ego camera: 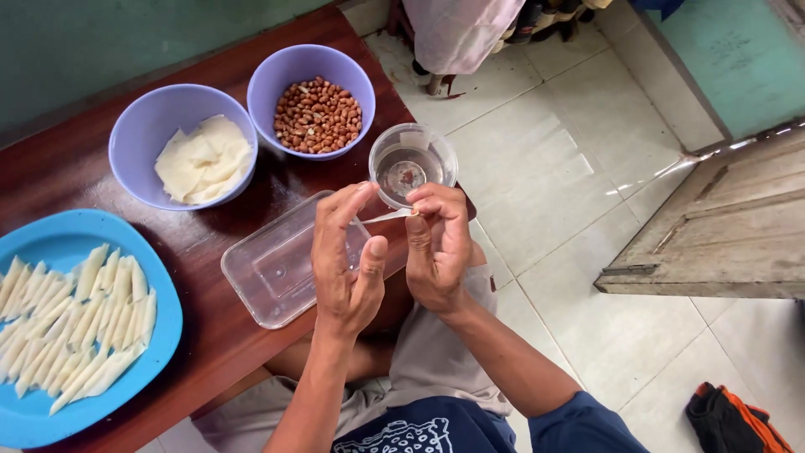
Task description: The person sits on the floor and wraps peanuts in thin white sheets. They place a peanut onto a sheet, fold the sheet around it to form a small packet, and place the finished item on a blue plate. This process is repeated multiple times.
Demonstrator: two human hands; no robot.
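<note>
Both hands meet just above the person's lap: the left hand (348,264) and right hand (438,247) pinch opposite ends of a thin pale wrapper strip (387,217) between thumb and fingertips, other fingers loosely curled. They hold it just beside the small clear water bowl (412,159), probably for wetting, with the peanut bowl (311,101), wrapper bowl (183,143) and clear rectangular tub (277,264) nearby, and finished rolls on the blue plate (163,323).

Dark wooden table (75,164), white tiled floor (579,201), green wall (101,42), weathered wooden door (729,226)

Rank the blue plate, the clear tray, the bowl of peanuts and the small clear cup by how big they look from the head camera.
1. Blue plate
2. Clear tray
3. Bowl of peanuts
4. Small clear cup
</note>
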